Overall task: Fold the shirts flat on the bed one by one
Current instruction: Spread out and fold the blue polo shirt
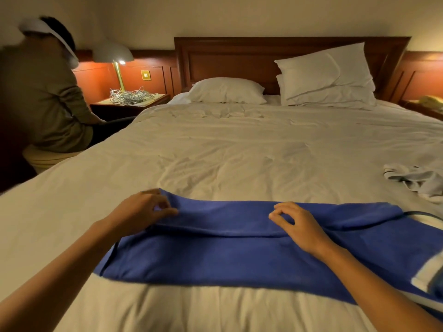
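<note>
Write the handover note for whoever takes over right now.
Left hand: pinches the far folded edge of the blue shirt.
Right hand: over the same fold, thumb and forefinger meeting; grip on the cloth unclear.
The shirt lies crosswise on the bed, near its front edge.
Done: one long fold laid in.
Left: finish this shirt, then fold the crumpled white garment at right.

Blue shirt (pixel 239 255), folded lengthwise, flat across bed (pixel 239 152); left hand (pixel 146 207) and right hand (pixel 299 226) pinch its upper fold; pale garment (pixel 417 178) at right.
</note>
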{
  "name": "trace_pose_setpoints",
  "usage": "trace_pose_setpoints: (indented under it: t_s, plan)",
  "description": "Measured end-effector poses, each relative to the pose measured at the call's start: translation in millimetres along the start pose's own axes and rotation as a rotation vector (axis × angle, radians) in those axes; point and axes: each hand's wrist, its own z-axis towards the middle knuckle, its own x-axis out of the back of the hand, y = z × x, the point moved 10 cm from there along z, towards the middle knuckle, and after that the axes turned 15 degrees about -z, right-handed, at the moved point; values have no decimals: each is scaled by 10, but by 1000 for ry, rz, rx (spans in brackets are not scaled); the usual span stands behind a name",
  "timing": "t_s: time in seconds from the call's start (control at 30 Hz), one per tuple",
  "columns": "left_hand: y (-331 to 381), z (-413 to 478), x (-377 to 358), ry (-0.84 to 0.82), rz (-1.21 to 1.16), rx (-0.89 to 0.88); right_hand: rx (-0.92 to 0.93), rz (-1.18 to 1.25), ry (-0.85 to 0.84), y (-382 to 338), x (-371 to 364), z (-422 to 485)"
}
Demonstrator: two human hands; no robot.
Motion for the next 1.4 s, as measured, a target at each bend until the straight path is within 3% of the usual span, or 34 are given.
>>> trace_pose_setpoints:
  t_s: [0.07, 0.2, 0.37, 0.5, 0.6, 0.67, 0.77, 0.83, 0.97, 1.1, 1.27, 1.4]
  plan:
    - [91, 134, -106, 91, 87, -5, -72, -117, 12, 54, -39, 92]
    - [-209, 251, -745, -137, 176, 286, -220, -612, -280, 288, -487, 67]
    - [-415, 135, -882, -90, 126, 300, -281, -760, -272, 384, -519, -70]
    - [-421, 129, -899, -95, 144, 303, -274, -752, -323, 372, -467, -123]
    - [-414, 157, -884, -132, 191, 360, -200, -612, -366, 391, -192, -154]
    - [-372, 164, -862, -128, 252, 424, -174, -487, -289, 516, 183, -275]
    - [-47, 181, -950, -51, 247, 448, -139, -503, -119, 860, 850, -605]
    - [448, 228, -1172, -32, 119, 354, -153, -557, -91, 1151, 1204, -845]
    - [1887, 222, -1801, -188, -164, 13, -146, -614, -196, 1513, 1522, -1260]
    - [3210, 128, -2144, -279, -478, -266, -58, -621, -197, 1575, 1659, -1452]
    - [4240, 21, -2480, -383, -481, -480, -28, -591, -257, 1608, 1837, -1557]
    - [4409, 17, -2544, -273, -445, -508, 37, -627, -248, 1610, 1967, -1536]
